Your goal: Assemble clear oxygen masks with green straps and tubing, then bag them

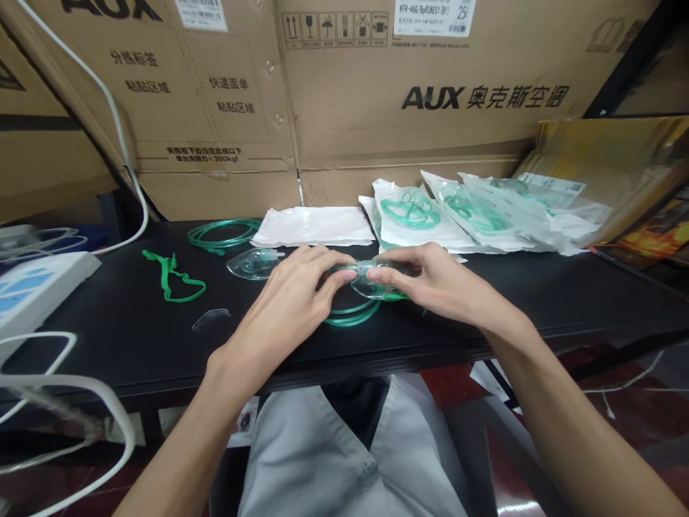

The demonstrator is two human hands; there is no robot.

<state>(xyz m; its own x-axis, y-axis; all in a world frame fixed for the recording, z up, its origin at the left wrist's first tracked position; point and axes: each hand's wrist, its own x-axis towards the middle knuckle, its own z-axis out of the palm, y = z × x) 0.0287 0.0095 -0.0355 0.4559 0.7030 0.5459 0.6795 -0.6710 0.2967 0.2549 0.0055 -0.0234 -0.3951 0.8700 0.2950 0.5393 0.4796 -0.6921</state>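
Observation:
Between my hands is a clear mask (367, 287) with a pale connector (364, 267) at its top. My right hand (425, 276) pinches the mask beside the connector, thumb on the near side. My left hand (306, 283) is closed on the tubing end at the connector's left, its thumb and fingertips together. Coiled green tubing (352, 316) lies on the black table just below the mask. Another clear mask (250, 264) rests left of my left hand, partly covered by it. Further left are a green elastic strap (169, 276) and a small clear piece (212, 316).
A green tubing coil (223, 233) and a flat white packet (315, 226) lie at the back of the black table (134, 337). Several packaged masks (484, 212) are at the back right. Cardboard boxes (349, 143) stand behind. A white device (48, 287) and cables occupy the left.

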